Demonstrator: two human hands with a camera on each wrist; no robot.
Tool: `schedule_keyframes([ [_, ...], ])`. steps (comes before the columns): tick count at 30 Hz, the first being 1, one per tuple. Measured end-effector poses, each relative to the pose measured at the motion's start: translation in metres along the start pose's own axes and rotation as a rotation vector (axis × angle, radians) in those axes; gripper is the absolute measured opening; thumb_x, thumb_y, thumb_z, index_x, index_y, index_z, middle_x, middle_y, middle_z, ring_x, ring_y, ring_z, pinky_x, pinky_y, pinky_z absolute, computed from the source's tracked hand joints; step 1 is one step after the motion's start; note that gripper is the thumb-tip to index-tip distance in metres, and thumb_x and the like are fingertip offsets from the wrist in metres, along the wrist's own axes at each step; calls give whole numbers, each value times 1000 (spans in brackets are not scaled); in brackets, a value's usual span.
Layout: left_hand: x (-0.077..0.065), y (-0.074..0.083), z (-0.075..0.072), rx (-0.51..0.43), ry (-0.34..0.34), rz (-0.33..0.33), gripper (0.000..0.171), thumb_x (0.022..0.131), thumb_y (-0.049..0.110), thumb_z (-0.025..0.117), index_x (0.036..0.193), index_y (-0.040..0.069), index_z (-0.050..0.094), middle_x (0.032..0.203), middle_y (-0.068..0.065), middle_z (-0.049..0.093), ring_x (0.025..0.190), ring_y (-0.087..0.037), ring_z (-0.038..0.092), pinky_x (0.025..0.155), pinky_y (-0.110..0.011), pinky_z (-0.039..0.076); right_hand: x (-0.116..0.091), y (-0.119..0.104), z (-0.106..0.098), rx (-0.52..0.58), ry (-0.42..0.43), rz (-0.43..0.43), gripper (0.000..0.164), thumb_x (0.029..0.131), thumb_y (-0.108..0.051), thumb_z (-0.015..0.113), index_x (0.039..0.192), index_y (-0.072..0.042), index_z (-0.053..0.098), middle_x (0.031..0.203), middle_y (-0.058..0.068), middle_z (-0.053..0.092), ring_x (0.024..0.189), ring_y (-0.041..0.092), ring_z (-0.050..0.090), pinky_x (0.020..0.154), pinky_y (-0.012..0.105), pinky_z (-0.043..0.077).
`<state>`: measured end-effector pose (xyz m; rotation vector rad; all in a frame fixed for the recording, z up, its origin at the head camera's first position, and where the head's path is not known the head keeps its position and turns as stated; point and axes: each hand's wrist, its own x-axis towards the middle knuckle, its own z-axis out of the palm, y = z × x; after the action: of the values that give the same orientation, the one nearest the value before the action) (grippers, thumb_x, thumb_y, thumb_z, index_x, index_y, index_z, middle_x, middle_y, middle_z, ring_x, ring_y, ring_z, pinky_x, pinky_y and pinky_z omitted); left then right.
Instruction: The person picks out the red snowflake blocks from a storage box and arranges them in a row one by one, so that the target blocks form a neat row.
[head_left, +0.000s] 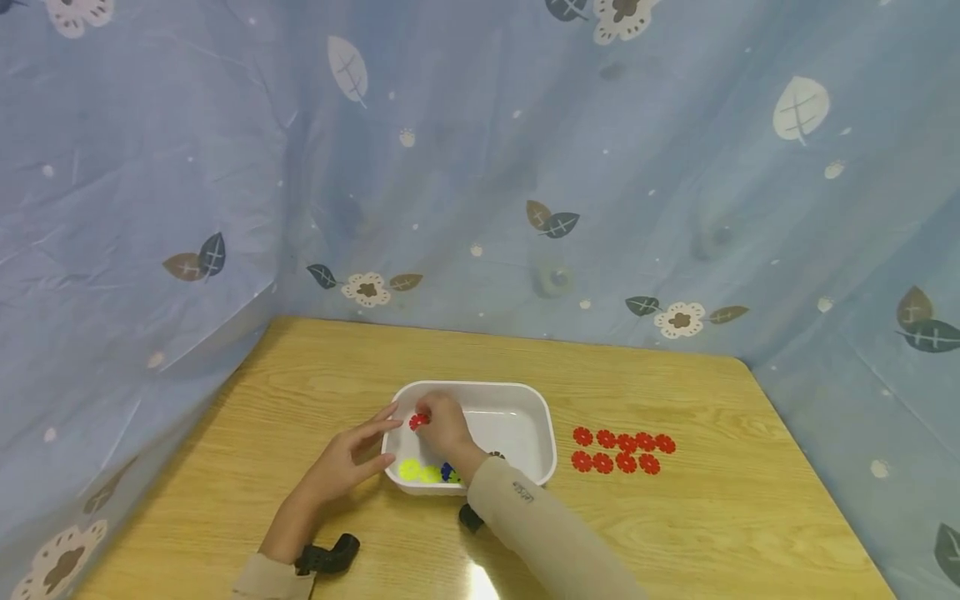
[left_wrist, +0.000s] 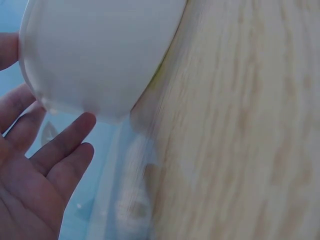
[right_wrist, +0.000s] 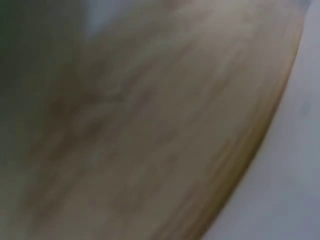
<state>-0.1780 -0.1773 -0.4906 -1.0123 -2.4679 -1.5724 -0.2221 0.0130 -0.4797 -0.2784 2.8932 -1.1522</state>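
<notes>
A white tray [head_left: 517, 433] stands on the wooden table, its left end beside my left hand [head_left: 348, 458]. That hand's fingers are spread and nearly straight, with fingertips right at the rim. From the left wrist view, the left fingers [left_wrist: 70, 137] lie along the tray's outer wall [left_wrist: 100, 55]. Inside the tray, my right hand [head_left: 448, 429] pinches a red notched disc [head_left: 417, 422] near the left end. Yellow discs [head_left: 410, 470] and a dark blue disc [head_left: 447, 472] lie along the tray's near side, partly covered by the right forearm. The right wrist view is a blur.
To the right of the tray, several red notched discs [head_left: 626, 462] lie flat in two rows on the table [head_left: 712, 517]. A blue patterned curtain [head_left: 450, 167] encloses the table's back and sides. Black wrist mounts [head_left: 330, 557] sit below the hands.
</notes>
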Motion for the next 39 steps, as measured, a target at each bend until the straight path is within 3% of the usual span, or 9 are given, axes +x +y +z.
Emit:
schedule_keyframes([
  [5, 1, 1, 0, 3, 3, 1, 44, 88, 10, 66, 130, 0, 54, 151, -16, 36, 139, -26, 32, 106, -7, 28, 0, -3, -1, -82, -41, -10, 24, 77, 3, 72, 99, -3, 68, 95, 4, 62, 89, 15, 55, 82, 26, 53],
  [12, -2, -3, 0, -17, 1, -5, 43, 90, 11, 65, 130, -1, 54, 151, -17, 34, 139, -12, 31, 106, -9, 30, -4, -7, -4, -71, -85, -33, 21, 73, 5, 73, 88, -6, 64, 86, 3, 55, 77, 11, 50, 64, 17, 46],
  [17, -2, -4, 0, -39, 0, 18, 42, 90, 8, 64, 129, -4, 53, 151, -19, 34, 138, -7, 30, 106, -10, 31, -5, -7, -6, -59, -122, -27, 21, 75, 4, 73, 91, -7, 64, 85, 2, 56, 77, 11, 50, 64, 17, 47],
  [22, -1, -2, 0, -53, -6, 26, 43, 90, 8, 64, 130, -3, 53, 151, -19, 33, 139, -9, 30, 106, -10, 31, -8, -9, -17, 42, -158, 21, 24, 75, 2, 73, 96, -7, 65, 88, 3, 62, 78, 12, 54, 70, 23, 51],
  [29, -1, -2, -2, -53, -12, -1, 43, 90, 10, 64, 130, -3, 53, 151, -19, 33, 140, -14, 31, 106, -12, 32, -12, -3, -44, 282, -162, 8, 30, 80, 0, 70, 110, -5, 68, 102, 6, 68, 89, 15, 60, 80, 28, 56],
  [32, -1, -3, -1, -61, -15, -24, 44, 90, 12, 64, 130, -3, 53, 152, -17, 32, 140, -10, 30, 107, -13, 32, -24, -4, -71, 359, -159, -24, 33, 83, 1, 68, 115, -1, 65, 106, 13, 67, 90, 19, 60, 81, 29, 57],
  [37, -2, -4, 0, -66, -12, -35, 45, 90, 12, 64, 131, -3, 53, 153, -17, 31, 139, -3, 28, 108, -17, 33, -37, 17, -111, 442, -138, -15, 37, 85, -2, 66, 122, -1, 62, 112, 13, 66, 94, 19, 60, 80, 27, 57],
  [39, -2, -3, 0, -60, -11, -33, 45, 90, 11, 64, 130, -3, 53, 152, -18, 31, 138, -2, 28, 108, -19, 34, -38, 37, -120, 457, -117, -7, 39, 85, -4, 67, 124, -3, 61, 115, 10, 65, 98, 18, 60, 81, 25, 56],
])
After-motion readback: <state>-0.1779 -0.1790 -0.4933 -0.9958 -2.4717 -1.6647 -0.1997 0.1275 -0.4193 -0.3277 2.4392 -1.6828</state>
